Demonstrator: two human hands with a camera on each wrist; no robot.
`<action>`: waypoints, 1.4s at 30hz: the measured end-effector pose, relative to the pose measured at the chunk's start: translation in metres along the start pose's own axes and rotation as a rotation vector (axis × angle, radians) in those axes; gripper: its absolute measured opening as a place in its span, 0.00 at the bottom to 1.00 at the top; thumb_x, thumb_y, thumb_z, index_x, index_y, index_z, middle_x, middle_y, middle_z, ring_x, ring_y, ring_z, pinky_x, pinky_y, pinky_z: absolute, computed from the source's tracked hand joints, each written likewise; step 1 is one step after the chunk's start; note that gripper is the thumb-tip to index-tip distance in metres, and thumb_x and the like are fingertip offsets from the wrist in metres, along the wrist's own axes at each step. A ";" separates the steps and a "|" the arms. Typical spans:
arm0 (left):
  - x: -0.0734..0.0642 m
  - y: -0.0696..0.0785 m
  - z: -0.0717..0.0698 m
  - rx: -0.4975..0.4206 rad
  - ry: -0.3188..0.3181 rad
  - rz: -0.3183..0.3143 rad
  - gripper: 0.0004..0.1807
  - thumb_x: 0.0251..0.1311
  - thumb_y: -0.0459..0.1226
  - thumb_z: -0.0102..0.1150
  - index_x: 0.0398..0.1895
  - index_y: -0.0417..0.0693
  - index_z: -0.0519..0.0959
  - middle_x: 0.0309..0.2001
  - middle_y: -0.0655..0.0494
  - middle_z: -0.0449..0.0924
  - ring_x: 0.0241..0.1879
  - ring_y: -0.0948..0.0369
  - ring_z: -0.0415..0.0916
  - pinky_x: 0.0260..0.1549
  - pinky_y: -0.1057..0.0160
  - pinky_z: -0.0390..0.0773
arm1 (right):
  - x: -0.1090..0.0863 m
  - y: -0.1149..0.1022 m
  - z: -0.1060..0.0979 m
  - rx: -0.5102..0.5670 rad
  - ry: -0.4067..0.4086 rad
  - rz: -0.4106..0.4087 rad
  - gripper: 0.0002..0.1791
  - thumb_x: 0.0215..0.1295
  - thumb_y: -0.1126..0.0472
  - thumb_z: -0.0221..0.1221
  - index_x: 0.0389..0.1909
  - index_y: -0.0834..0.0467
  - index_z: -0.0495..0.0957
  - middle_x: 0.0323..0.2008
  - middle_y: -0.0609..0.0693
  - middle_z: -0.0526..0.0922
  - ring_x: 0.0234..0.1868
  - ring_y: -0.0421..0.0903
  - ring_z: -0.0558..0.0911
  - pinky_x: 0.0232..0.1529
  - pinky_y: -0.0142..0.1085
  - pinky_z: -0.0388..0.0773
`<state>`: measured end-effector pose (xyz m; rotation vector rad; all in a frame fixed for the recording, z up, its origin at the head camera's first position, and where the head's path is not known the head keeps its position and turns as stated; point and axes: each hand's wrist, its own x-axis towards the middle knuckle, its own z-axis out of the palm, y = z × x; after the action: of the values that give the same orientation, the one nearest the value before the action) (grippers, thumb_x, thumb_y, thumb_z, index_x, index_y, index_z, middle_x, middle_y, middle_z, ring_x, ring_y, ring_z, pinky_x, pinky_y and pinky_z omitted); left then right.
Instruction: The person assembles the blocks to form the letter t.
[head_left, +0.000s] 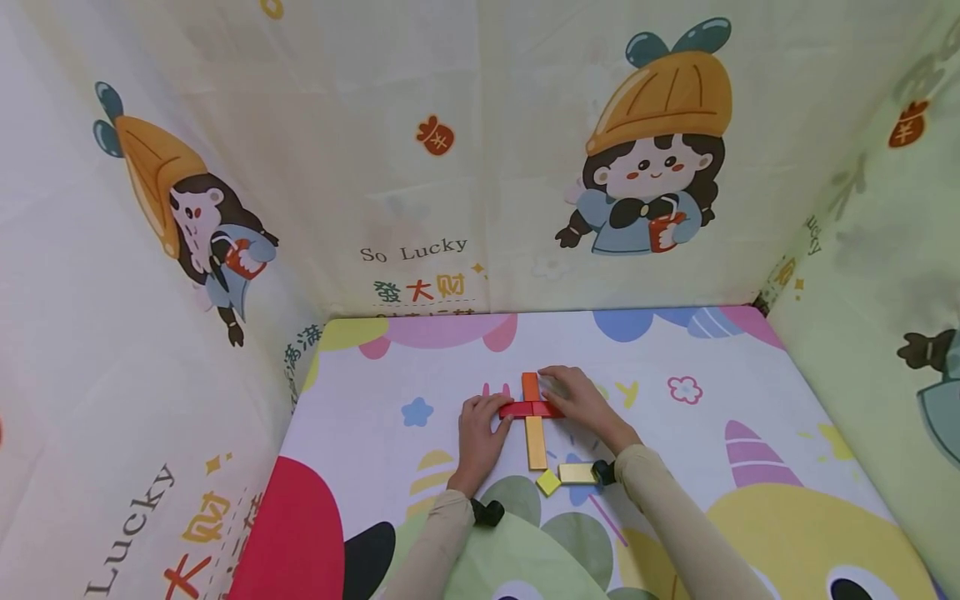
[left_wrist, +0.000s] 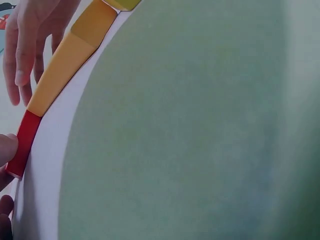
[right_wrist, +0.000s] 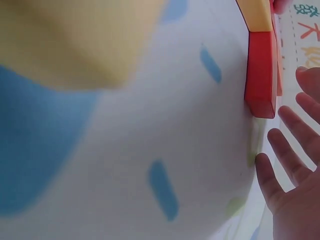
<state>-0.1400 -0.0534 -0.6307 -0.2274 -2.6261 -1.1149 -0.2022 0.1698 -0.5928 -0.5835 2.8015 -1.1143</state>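
Note:
Two red blocks lie end to end as a crossbar on the table. My left hand [head_left: 480, 442] pinches the outer end of the left red block [left_wrist: 26, 140] between thumb and fingers. My right hand [head_left: 588, 404] is beside the right red block [right_wrist: 261, 75], its fingers spread apart and nothing held in them. An orange block [head_left: 530, 385] extends from the crossbar's far side, near the right fingertips. On the near side, a yellow-orange block [head_left: 536, 442] runs straight toward me from the middle of the crossbar.
A small yellow block [head_left: 548, 482], turned like a diamond, lies by the near end of the yellow-orange block. Right of it is a pale yellow block [head_left: 576, 474], close to the right wrist's black camera strap [head_left: 603, 472]. Printed cloth walls [head_left: 525, 283] enclose the patterned table [head_left: 450, 367].

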 end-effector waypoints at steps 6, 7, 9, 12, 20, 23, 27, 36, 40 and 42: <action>0.000 -0.001 0.000 0.018 0.016 0.024 0.17 0.67 0.40 0.69 0.58 0.56 0.85 0.59 0.56 0.86 0.62 0.52 0.72 0.61 0.43 0.73 | 0.012 -0.004 -0.002 -0.027 -0.069 0.068 0.27 0.74 0.55 0.63 0.71 0.54 0.74 0.70 0.55 0.77 0.68 0.58 0.73 0.70 0.60 0.71; 0.001 -0.001 0.000 0.020 0.014 0.022 0.17 0.67 0.40 0.69 0.58 0.56 0.85 0.59 0.56 0.86 0.62 0.52 0.72 0.61 0.43 0.73 | 0.013 -0.005 -0.002 -0.024 -0.080 0.077 0.27 0.74 0.55 0.62 0.71 0.53 0.74 0.70 0.55 0.77 0.69 0.58 0.72 0.71 0.60 0.71; 0.001 -0.001 0.000 0.020 0.005 0.015 0.17 0.67 0.41 0.69 0.58 0.56 0.85 0.59 0.57 0.85 0.62 0.52 0.72 0.61 0.44 0.73 | 0.015 -0.006 -0.003 -0.027 -0.093 0.079 0.27 0.74 0.55 0.62 0.71 0.53 0.74 0.71 0.55 0.77 0.69 0.59 0.72 0.70 0.60 0.71; 0.001 -0.001 0.000 0.020 -0.009 -0.001 0.17 0.68 0.41 0.68 0.58 0.57 0.85 0.60 0.58 0.85 0.63 0.52 0.72 0.61 0.44 0.73 | 0.017 -0.007 -0.004 -0.022 -0.104 0.079 0.27 0.73 0.54 0.63 0.71 0.53 0.75 0.70 0.55 0.78 0.68 0.59 0.72 0.69 0.60 0.71; 0.001 -0.003 0.002 0.029 0.000 0.006 0.17 0.68 0.42 0.69 0.59 0.57 0.85 0.60 0.59 0.85 0.62 0.53 0.72 0.60 0.45 0.74 | 0.023 -0.006 -0.003 -0.061 -0.100 0.019 0.25 0.72 0.54 0.64 0.68 0.55 0.78 0.67 0.57 0.80 0.66 0.62 0.73 0.68 0.64 0.68; 0.001 -0.003 0.002 0.024 0.003 0.010 0.17 0.67 0.42 0.69 0.59 0.57 0.85 0.60 0.58 0.85 0.62 0.54 0.72 0.60 0.45 0.74 | 0.024 -0.005 -0.002 -0.074 -0.094 0.006 0.24 0.72 0.54 0.64 0.67 0.54 0.79 0.66 0.57 0.80 0.65 0.62 0.73 0.68 0.65 0.67; 0.001 -0.003 0.002 0.019 -0.001 0.004 0.17 0.68 0.42 0.68 0.59 0.58 0.85 0.60 0.58 0.85 0.62 0.53 0.72 0.61 0.45 0.73 | 0.024 -0.003 0.001 -0.076 -0.093 0.022 0.25 0.72 0.53 0.64 0.67 0.52 0.78 0.67 0.56 0.80 0.66 0.61 0.72 0.68 0.65 0.67; 0.001 -0.004 0.003 0.015 0.020 0.025 0.16 0.68 0.41 0.68 0.58 0.57 0.85 0.59 0.58 0.85 0.61 0.53 0.71 0.60 0.44 0.73 | 0.025 -0.003 0.004 -0.088 -0.086 0.052 0.25 0.72 0.52 0.64 0.68 0.49 0.78 0.68 0.54 0.79 0.67 0.60 0.71 0.69 0.63 0.67; 0.002 -0.003 0.003 0.020 0.021 0.034 0.16 0.68 0.41 0.67 0.59 0.56 0.85 0.60 0.57 0.85 0.61 0.52 0.72 0.59 0.44 0.72 | 0.026 -0.003 0.003 -0.087 -0.099 0.050 0.25 0.72 0.51 0.64 0.68 0.49 0.78 0.68 0.54 0.79 0.68 0.60 0.71 0.69 0.64 0.66; 0.003 -0.003 0.004 0.023 0.015 0.037 0.17 0.69 0.42 0.67 0.60 0.56 0.85 0.60 0.57 0.85 0.61 0.52 0.72 0.60 0.43 0.72 | 0.026 -0.002 0.001 -0.083 -0.110 0.047 0.25 0.73 0.51 0.64 0.69 0.49 0.78 0.68 0.54 0.79 0.68 0.61 0.71 0.69 0.64 0.66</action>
<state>-0.1444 -0.0524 -0.6338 -0.2605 -2.6096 -1.0692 -0.2250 0.1581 -0.5905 -0.5640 2.7622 -0.9316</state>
